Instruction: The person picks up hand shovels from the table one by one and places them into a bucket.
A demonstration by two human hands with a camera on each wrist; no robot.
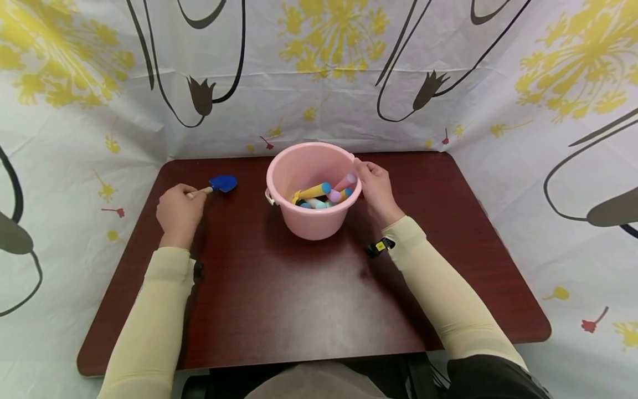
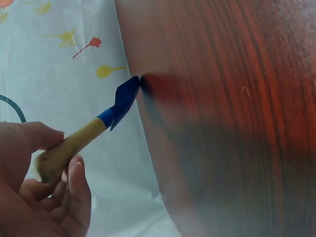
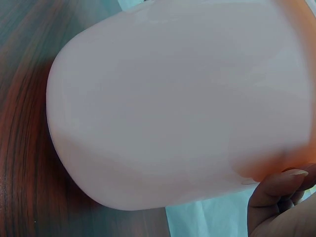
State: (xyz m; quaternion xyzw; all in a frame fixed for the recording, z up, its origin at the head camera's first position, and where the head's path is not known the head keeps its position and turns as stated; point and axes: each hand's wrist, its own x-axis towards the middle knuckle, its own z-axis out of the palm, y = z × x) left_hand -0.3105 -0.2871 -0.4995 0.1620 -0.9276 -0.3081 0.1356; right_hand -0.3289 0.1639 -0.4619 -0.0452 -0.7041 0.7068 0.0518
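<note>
My left hand [image 1: 180, 213] grips the wooden handle of a small toy shovel [image 1: 223, 183] above the table's left side. In the left wrist view, the thumb and fingers close round the handle, and the shovel's blue blade [image 2: 125, 98] points toward the table. A pink bucket [image 1: 315, 223] is at the middle of the table, with several colourful sticks [image 1: 315, 191] inside. Their lower ends are hidden. At the bucket's right rim, my right hand [image 1: 377, 188] holds on with thumb and fingers. The bucket's smooth side [image 3: 173, 108] fills most of the right wrist view.
The dark red-brown table [image 1: 299, 299] has rounded corners. White cloth [image 1: 259, 105] with yellow and grey plant prints hangs behind it and along both sides. A white handle joint [image 1: 269, 197] shows at the bucket's left rim.
</note>
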